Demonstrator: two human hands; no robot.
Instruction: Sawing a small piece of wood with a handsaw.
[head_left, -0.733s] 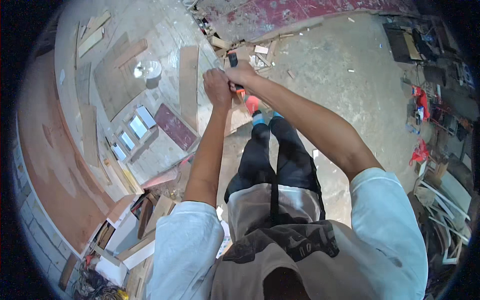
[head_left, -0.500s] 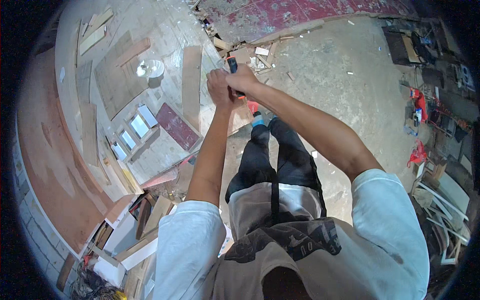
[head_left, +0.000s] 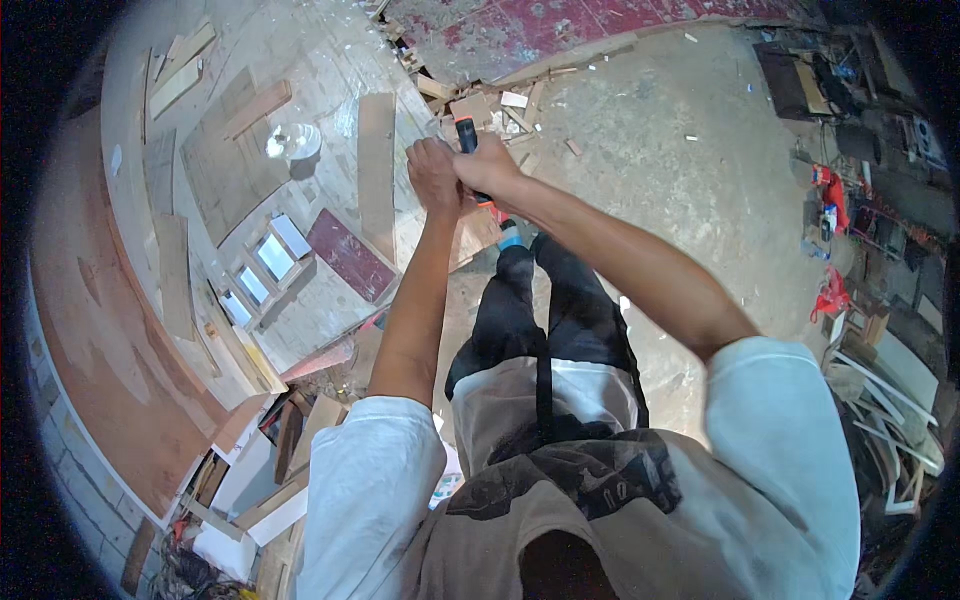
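At the right edge of a pale worktable [head_left: 330, 345], my two hands are close together. My right hand [head_left: 492, 168] is closed round a black handle with orange ends [head_left: 466, 134], which slants through the fist; what it belongs to is hidden. My left hand [head_left: 434, 174] is closed right beside it, and anything inside its fingers is hidden. Below the hands a light wooden board [head_left: 476, 238] shows. A long plank [head_left: 376, 170] lies just left of my left hand.
On the table are a dark red panel [head_left: 348, 255], a small frame with pale panels [head_left: 265, 268], a clear round object [head_left: 292, 141] and loose wood strips [head_left: 180, 85]. Offcuts [head_left: 515, 112] lie beyond my hands. Scrap wood [head_left: 895, 405] is piled at the right.
The whole view has shifted slightly left. Both hands stay together at the handle, with only a small movement of the fists.
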